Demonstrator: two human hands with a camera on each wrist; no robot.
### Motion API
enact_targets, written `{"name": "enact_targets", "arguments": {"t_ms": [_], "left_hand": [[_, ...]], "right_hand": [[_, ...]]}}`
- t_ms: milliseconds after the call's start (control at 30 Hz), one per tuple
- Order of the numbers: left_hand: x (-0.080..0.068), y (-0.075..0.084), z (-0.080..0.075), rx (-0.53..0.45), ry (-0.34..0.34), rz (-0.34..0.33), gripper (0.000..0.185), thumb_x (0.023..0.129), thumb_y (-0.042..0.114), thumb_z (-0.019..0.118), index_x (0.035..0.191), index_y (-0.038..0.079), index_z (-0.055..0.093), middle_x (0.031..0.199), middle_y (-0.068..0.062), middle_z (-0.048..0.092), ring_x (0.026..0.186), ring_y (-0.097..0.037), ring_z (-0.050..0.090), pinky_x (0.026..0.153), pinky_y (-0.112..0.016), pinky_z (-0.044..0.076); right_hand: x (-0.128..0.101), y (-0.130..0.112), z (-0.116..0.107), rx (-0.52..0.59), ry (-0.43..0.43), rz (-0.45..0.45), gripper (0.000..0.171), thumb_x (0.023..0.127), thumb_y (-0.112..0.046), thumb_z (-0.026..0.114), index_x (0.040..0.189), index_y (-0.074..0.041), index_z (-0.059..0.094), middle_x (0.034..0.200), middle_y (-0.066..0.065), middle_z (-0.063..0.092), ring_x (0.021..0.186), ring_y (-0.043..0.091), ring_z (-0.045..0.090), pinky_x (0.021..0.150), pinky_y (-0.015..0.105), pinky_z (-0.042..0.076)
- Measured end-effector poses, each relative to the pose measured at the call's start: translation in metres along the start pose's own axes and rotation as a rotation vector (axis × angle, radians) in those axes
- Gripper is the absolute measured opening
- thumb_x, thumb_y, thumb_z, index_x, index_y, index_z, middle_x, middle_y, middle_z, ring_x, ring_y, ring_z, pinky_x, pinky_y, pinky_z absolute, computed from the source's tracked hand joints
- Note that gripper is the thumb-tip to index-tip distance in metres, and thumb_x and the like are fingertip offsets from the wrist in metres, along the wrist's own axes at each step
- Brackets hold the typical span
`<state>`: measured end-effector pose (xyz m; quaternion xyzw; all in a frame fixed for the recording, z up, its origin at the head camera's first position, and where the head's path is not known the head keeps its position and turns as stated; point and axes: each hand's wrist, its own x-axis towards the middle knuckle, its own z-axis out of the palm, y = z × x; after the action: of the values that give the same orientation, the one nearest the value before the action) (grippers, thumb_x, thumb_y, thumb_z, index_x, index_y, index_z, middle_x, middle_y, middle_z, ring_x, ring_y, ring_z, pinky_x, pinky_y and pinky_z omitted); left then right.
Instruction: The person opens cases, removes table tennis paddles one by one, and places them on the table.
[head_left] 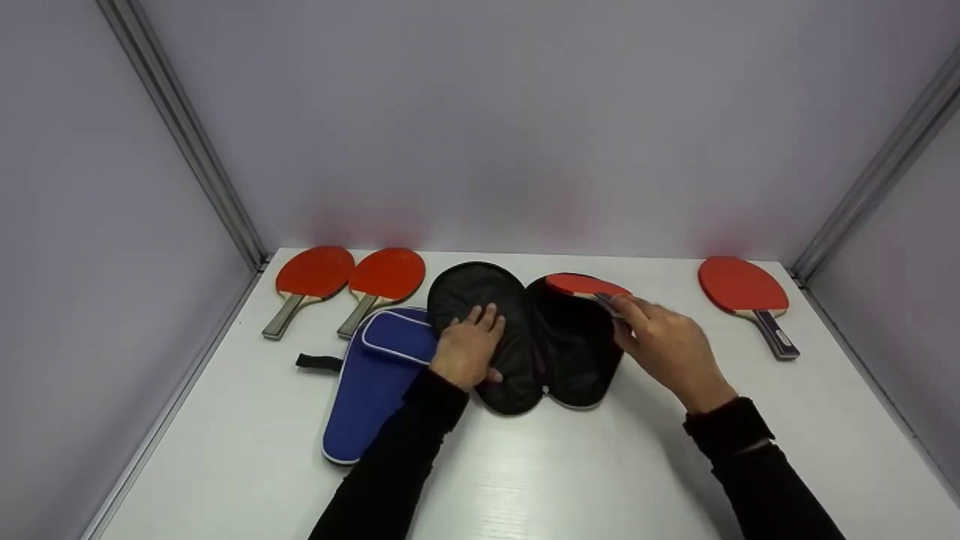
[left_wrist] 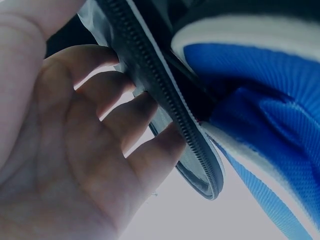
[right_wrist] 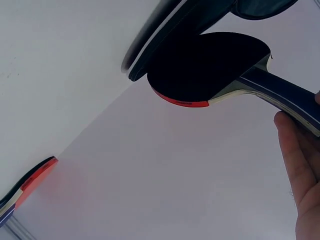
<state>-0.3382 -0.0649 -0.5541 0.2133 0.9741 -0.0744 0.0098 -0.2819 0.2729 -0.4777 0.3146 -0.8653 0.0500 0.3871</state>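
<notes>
Loading is the step in hand: your right hand (head_left: 667, 341) pinches the handle of the red-rubbered wooden paddle (head_left: 585, 285), its blade at the mouth of the open black fabric case (head_left: 525, 337) mid-desk. Your left hand (head_left: 469, 345) presses flat fingers on the left flap. Next, I judge, slide the blade deeper inside the soft lining.

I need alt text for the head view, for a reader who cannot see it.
A right hand holds a red paddle at an open black case that the left hand presses flat; a blue case lies beside it.
</notes>
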Motion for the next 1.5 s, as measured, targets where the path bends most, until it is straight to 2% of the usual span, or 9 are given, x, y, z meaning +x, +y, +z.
{"name": "enact_targets", "arguments": {"t_ms": [167,333,567,733,967,1000,1200,1233,1500], "left_hand": [[0.0,0.001,-0.001,0.012,-0.009,-0.007,0.116,0.094,0.072,0.088,0.185,0.018,0.039,0.195,-0.009,0.032,0.18,-0.032,0.038,0.137,-0.057,0.052],[0.0,0.002,0.001,0.025,0.005,-0.012,0.117,0.093,0.073,0.088,0.184,0.018,0.041,0.195,-0.008,0.034,0.18,-0.031,0.04,0.136,-0.056,0.054],[0.0,0.001,0.001,0.04,0.012,-0.01,0.117,0.092,0.075,0.087,0.185,0.019,0.041,0.195,-0.008,0.034,0.179,-0.031,0.041,0.136,-0.056,0.054],[-0.001,0.001,0.002,0.039,0.023,-0.013,0.118,0.091,0.075,0.087,0.184,0.019,0.041,0.195,-0.008,0.035,0.179,-0.031,0.042,0.135,-0.055,0.055],[-0.002,0.002,0.004,0.05,0.066,-0.011,0.116,0.09,0.075,0.089,0.182,0.019,0.047,0.192,-0.008,0.04,0.176,-0.03,0.047,0.132,-0.054,0.058],[-0.007,0.005,-0.004,0.05,0.059,-0.017,0.115,0.09,0.073,0.09,0.181,0.018,0.048,0.192,-0.008,0.042,0.176,-0.03,0.048,0.132,-0.054,0.058],[-0.008,0.006,-0.006,0.009,0.053,-0.026,0.113,0.09,0.069,0.093,0.181,0.017,0.048,0.192,-0.008,0.041,0.176,-0.031,0.047,0.134,-0.055,0.056],[-0.003,0.003,0.003,0.011,0.059,-0.022,0.115,0.09,0.071,0.092,0.182,0.018,0.047,0.193,-0.008,0.04,0.177,-0.031,0.046,0.134,-0.056,0.056],[0.0,0.002,0.005,0.036,0.046,-0.019,0.117,0.09,0.074,0.09,0.183,0.019,0.044,0.193,-0.008,0.038,0.177,-0.03,0.045,0.134,-0.055,0.056]], "right_hand": [[0.0,0.005,-0.005,0.026,0.0,0.067,0.038,0.095,-0.001,0.096,0.127,-0.001,0.077,0.119,0.024,0.088,0.096,0.042,0.089,0.075,0.052,0.075],[0.001,0.011,-0.012,0.042,0.033,0.123,0.032,0.099,-0.001,0.092,0.128,0.001,0.078,0.119,0.023,0.088,0.102,0.041,0.089,0.081,0.053,0.075],[0.003,0.02,-0.024,0.045,0.032,0.202,0.033,0.101,-0.001,0.09,0.131,-0.001,0.078,0.121,0.023,0.088,0.099,0.042,0.089,0.077,0.057,0.074],[0.003,0.027,-0.032,0.057,0.031,0.263,0.036,0.1,-0.001,0.091,0.133,-0.002,0.077,0.119,0.023,0.088,0.089,0.043,0.087,0.071,0.061,0.073],[0.002,0.037,-0.04,0.089,0.068,0.278,0.035,0.099,0.002,0.09,0.131,0.0,0.076,0.113,0.025,0.086,0.084,0.045,0.083,0.069,0.06,0.07],[0.002,0.038,-0.041,0.091,0.069,0.283,0.035,0.099,0.002,0.09,0.131,0.0,0.076,0.113,0.026,0.086,0.085,0.045,0.083,0.07,0.06,0.07],[-0.001,0.048,-0.047,0.097,0.068,0.34,0.033,0.102,0.001,0.088,0.132,-0.001,0.076,0.119,0.026,0.085,0.087,0.049,0.082,0.069,0.065,0.068],[-0.002,0.05,-0.047,0.097,0.066,0.35,0.032,0.102,0.0,0.088,0.132,-0.001,0.076,0.12,0.026,0.085,0.087,0.05,0.081,0.068,0.066,0.067],[-0.012,0.066,-0.046,0.087,0.028,0.419,0.033,0.101,0.003,0.088,0.131,-0.005,0.076,0.118,0.025,0.086,0.081,0.049,0.08,0.064,0.067,0.063]]}}
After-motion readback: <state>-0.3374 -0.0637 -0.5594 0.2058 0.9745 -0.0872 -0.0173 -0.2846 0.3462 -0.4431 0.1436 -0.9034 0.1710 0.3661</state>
